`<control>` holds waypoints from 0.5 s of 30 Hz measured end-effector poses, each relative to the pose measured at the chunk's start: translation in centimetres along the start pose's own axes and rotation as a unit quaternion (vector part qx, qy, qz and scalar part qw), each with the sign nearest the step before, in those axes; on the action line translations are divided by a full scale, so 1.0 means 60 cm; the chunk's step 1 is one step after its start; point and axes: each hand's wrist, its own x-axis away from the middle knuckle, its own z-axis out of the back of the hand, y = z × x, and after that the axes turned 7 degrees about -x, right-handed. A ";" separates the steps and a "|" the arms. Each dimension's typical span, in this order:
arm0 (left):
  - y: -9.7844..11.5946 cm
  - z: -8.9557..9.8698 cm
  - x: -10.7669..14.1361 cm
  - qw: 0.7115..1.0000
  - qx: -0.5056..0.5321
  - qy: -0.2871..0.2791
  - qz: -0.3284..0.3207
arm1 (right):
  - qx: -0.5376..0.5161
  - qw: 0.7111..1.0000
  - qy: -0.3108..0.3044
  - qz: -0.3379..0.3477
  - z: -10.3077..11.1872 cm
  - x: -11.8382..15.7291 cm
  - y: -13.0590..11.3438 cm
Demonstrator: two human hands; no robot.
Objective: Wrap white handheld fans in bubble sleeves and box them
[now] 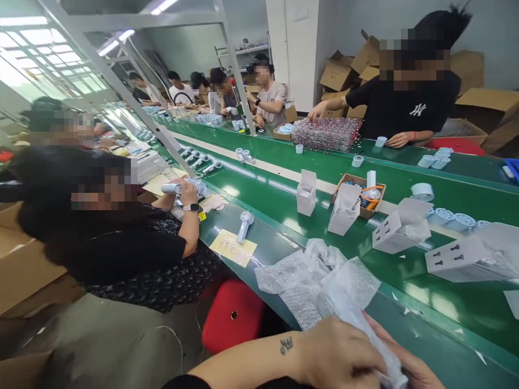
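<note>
At the bottom of the head view, a bubble-wrapped item [352,305] lies between my two hands. My left hand [340,351], below a forearm with a small tattoo, bends its fingers over the near side of the wrap. On the far right side of it, my right hand [405,356] is wrapped along the bundle, partly hidden. Loose bubble wrap [292,281] spreads on the green bench just beyond. A white handheld fan [244,226] rests on a yellow paper [229,249] with handwriting, farther left.
Open white boxes [405,229] stand along the green conveyor [275,186]. A cardboard tray [375,205] holds parts. A person at left handles white fans. Across, a person in black reaches to a stack of clear trays [326,134]. A red stool [233,319] stands below the bench edge.
</note>
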 end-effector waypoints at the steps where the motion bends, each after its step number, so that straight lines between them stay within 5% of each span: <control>1: -0.007 0.006 0.010 0.998 0.040 0.031 0.044 | -0.010 1.000 0.014 -0.002 -0.020 -0.003 0.002; 6: -0.059 0.036 0.027 0.934 0.218 0.095 0.268 | -0.037 0.984 0.113 0.131 -0.100 -0.016 0.025; 9: -0.079 0.051 0.020 0.912 0.200 0.159 0.321 | -0.055 0.986 0.065 0.144 -0.136 -0.027 0.041; 11: -0.082 0.064 0.023 0.948 0.100 0.186 0.240 | -0.067 0.988 0.040 0.136 -0.157 -0.035 0.049; 13: -0.078 0.079 0.036 0.987 -0.029 0.154 0.045 | -0.087 0.986 0.073 0.122 -0.172 -0.042 0.057; 15: -0.071 0.092 0.052 0.978 -0.125 0.099 -0.132 | -0.075 0.978 0.139 0.136 -0.177 -0.045 0.064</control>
